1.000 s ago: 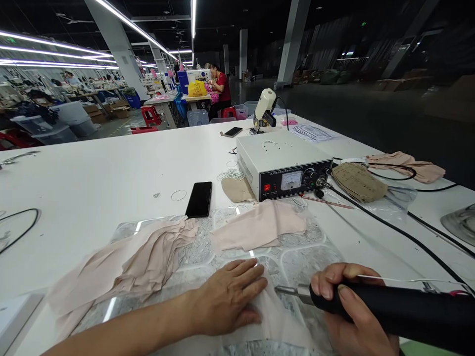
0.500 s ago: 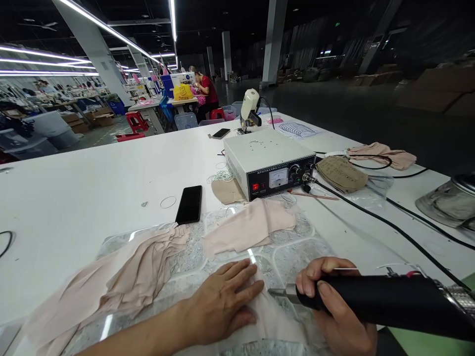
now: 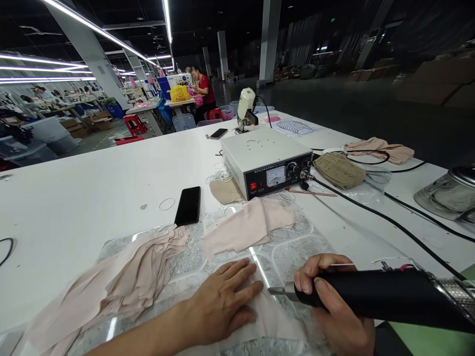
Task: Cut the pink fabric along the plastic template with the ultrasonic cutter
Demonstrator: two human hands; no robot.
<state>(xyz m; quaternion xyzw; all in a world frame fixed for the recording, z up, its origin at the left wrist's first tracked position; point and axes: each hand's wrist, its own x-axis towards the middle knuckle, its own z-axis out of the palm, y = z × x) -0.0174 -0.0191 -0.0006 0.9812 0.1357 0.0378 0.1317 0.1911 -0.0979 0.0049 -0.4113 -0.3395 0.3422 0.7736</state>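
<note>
My left hand point(image 3: 224, 301) lies flat with its fingers stretched out, pressing a thin pale pink fabric piece point(image 3: 276, 319) onto a clear-covered, grey marbled mat point(image 3: 293, 252). My right hand point(image 3: 334, 296) is wrapped round a thick black ultrasonic handpiece point(image 3: 382, 296), which has a narrow metal tip. That tip points left and sits close to my left index finger, over the fabric's edge; whether it touches the cloth I cannot tell. Beyond my hands is a folded pink fabric piece point(image 3: 248, 227). To the left a fanned stack of pink fabric pieces point(image 3: 126, 282) spreads across the mat.
A generator box point(image 3: 267, 158) with a dial stands behind the mat, its black cable point(image 3: 371, 225) running along the right side. Around it are a black phone point(image 3: 188, 205), brown card templates point(image 3: 339, 171) and a glass jar point(image 3: 445, 195). A person in red point(image 3: 205, 91) sits at a sewing machine beyond.
The view has shifted slightly. My left hand stays flat on the fabric, and my right hand holds the handpiece in nearly the same place.
</note>
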